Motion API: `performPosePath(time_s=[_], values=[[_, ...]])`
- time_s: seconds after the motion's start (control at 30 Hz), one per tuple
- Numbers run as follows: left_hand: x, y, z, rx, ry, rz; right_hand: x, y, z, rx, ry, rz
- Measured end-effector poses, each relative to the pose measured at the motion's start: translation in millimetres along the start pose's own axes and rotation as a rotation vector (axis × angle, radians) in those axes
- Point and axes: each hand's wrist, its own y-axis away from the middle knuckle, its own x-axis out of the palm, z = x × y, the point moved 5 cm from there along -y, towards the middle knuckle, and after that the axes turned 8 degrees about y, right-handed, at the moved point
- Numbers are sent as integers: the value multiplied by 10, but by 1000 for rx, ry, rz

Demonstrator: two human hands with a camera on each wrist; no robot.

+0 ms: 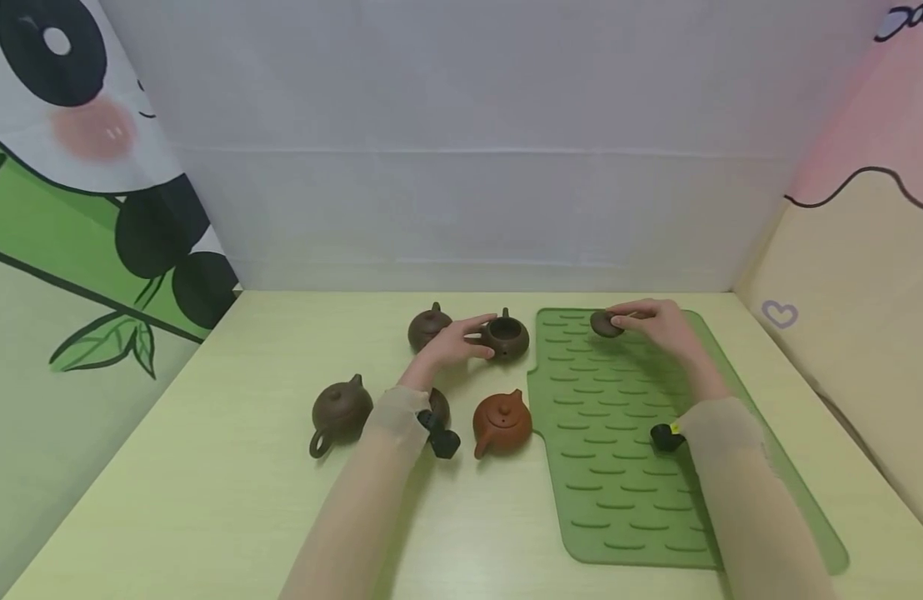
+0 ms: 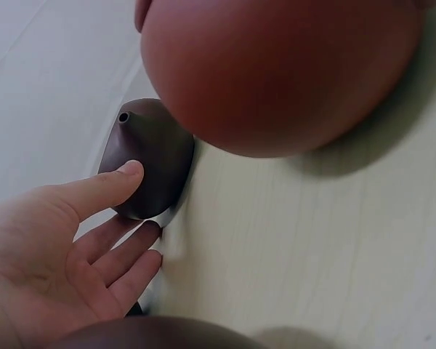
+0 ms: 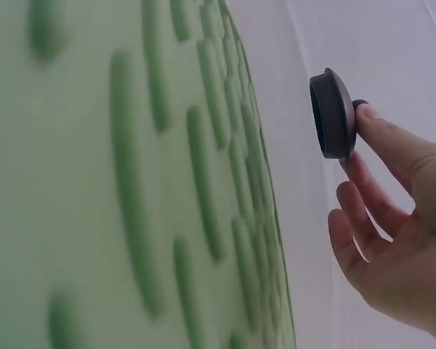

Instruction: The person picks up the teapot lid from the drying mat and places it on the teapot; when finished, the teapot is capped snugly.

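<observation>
My left hand (image 1: pixel 456 343) reaches to a dark brown teapot (image 1: pixel 506 340) whose top is uncovered. Its thumb lies on the pot's side near the spout, and the fingers go round the other side, partly hidden in the left wrist view. Above the far part of the green mat (image 1: pixel 604 433), my right hand (image 1: pixel 660 325) pinches a dark teapot lid (image 3: pixel 336 116) by its knob. In the right wrist view the lid is tilted on edge, apart from the mat.
A dark teapot (image 1: pixel 424 327) stands behind my left hand, another (image 1: pixel 342 410) to the left. A third (image 1: pixel 440 407) is partly hidden under my left wrist. A reddish-brown teapot (image 1: pixel 504 423) sits beside the mat. A pale wall (image 1: pixel 476 208) closes the table's back.
</observation>
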Motion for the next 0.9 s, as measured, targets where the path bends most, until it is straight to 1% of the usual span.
performPosePath(time_s=[0.2, 0.43, 0.67, 0.9], values=[[-1, -14, 6, 3, -1, -4, 104, -101, 252, -21, -74, -55], [-4, -30, 21, 4, -8, -2, 300, -239, 529, -55, -157, -98], [2, -23, -3, 11, -2, 1, 495, -333, 769, -72, -148, -116], [12, -38, 4, 12, 3, -8, 700, -405, 892, -113, -131, -110]])
